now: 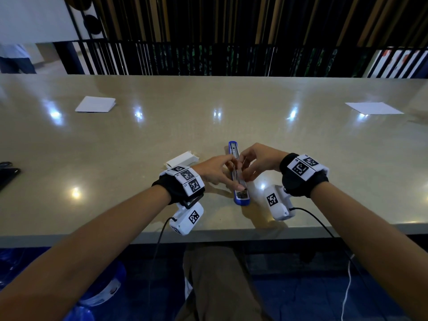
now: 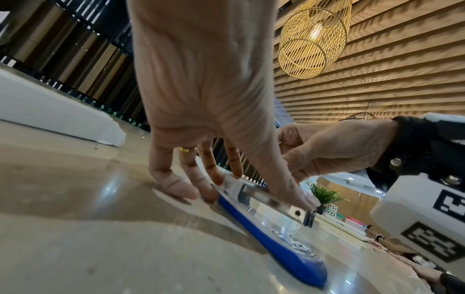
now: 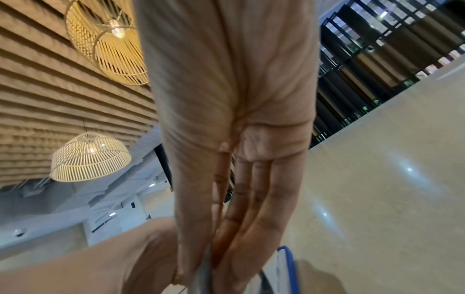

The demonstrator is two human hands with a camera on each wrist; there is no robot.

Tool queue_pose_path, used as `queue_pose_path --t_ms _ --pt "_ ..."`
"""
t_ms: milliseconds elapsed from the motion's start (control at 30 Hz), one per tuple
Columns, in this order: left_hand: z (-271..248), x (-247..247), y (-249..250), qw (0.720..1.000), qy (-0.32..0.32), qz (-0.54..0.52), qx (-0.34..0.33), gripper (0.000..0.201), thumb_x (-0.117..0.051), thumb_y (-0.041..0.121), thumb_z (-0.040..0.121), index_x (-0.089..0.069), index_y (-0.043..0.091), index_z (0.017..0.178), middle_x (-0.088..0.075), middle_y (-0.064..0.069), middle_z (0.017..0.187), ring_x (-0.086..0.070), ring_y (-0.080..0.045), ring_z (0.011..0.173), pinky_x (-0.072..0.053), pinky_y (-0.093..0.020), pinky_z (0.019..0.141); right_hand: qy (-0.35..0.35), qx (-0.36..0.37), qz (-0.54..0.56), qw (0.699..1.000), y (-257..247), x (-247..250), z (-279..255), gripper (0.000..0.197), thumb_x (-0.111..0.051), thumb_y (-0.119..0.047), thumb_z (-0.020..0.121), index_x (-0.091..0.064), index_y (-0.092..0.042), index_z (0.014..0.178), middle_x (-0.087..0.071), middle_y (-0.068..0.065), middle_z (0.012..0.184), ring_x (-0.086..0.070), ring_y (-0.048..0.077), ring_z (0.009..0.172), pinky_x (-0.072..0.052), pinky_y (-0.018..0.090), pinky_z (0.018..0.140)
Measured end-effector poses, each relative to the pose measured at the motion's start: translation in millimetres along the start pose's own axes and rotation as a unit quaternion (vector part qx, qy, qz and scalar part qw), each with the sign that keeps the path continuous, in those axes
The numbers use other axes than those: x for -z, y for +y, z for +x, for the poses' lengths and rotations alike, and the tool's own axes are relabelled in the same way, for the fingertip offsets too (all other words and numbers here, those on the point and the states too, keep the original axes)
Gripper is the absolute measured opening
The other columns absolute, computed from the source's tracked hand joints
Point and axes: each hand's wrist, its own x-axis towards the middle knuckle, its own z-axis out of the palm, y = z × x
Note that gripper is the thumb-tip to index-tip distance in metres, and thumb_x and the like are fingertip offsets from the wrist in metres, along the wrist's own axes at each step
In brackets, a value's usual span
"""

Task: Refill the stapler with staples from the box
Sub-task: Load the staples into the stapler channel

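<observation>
Your L hand (image 1: 213,169), fingers straight, presses the open stapler (image 1: 242,200) onto the desk (image 1: 231,112); R hand (image 1: 259,162) pinches its rail.

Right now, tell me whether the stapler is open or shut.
Open. The stapler has its blue cover swung back away from the base, baring the metal magazine under the left hand.

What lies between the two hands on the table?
The opened blue stapler, its metal rail touched by the left hand and right hand; the head view shows it.
</observation>
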Motion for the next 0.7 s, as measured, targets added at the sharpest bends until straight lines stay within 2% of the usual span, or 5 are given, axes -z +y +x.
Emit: queue_pose_path --t_ms 67,267,467,567,700 --pt "-0.6 0.0 0.5 1.000 -0.003 -0.002 -0.001 0.071 -0.083 0.034 0.067 -0.047 0.020 0.127 -0.054 -0.004 0.126 -0.061 -0.022 0.099 -0.058 -0.044 0.085 0.008 -0.001 0.052 0.999 1.4 1.5 -0.6 0.009 -0.069 0.002 0.079 -0.065 -0.003 0.084 -0.070 0.012 0.076 -0.071 0.012 0.058 -0.058 0.020 0.057" --pt "-0.9 -0.2 -0.1 1.000 -0.008 -0.007 0.002 0.070 -0.083 0.035 0.067 -0.048 0.019 0.125 -0.056 -0.004 0.127 -0.061 -0.019 0.092 -0.056 -0.039 0.079 0.013 -0.013 0.126 0.992 8.4 6.3 0.7 0.006 -0.067 0.002 0.082 -0.066 -0.002 0.086 -0.073 0.005 0.065 -0.071 0.013 0.058 -0.060 0.022 0.061" --pt "1.7 -1.1 -2.6 1.000 -0.016 -0.022 0.006 0.069 -0.083 0.034 0.067 -0.046 0.021 0.124 -0.057 -0.004 0.125 -0.059 -0.012 0.080 -0.051 -0.032 0.069 0.026 -0.016 0.134 0.991 11.8 2.0 0.0 0.006 -0.067 0.000 0.082 -0.064 -0.002 0.086 -0.067 0.016 0.079 -0.070 0.011 0.055 -0.058 0.018 0.057" --pt "2.3 -1.2 -3.3 0.999 -0.012 -0.028 0.009 0.067 -0.083 0.032 0.067 -0.048 0.021 0.123 -0.060 0.002 0.107 -0.056 -0.008 0.073 -0.047 -0.026 0.063 0.019 -0.024 0.132 0.991 11.1 1.0 1.0 0.005 -0.067 0.002 0.081 -0.065 -0.002 0.084 -0.067 0.017 0.080 -0.070 0.011 0.054 -0.057 0.017 0.055" --pt "3.4 -1.2 -3.4 1.000 -0.010 -0.023 0.010 0.067 -0.083 0.033 0.067 -0.048 0.022 0.123 -0.058 0.004 0.106 -0.056 -0.008 0.075 -0.049 -0.029 0.067 0.026 -0.025 0.109 0.993 8.9 0.9 3.4 0.007 -0.068 0.004 0.080 -0.066 -0.003 0.080 -0.067 0.014 0.078 -0.070 0.010 0.053 -0.058 0.018 0.056"
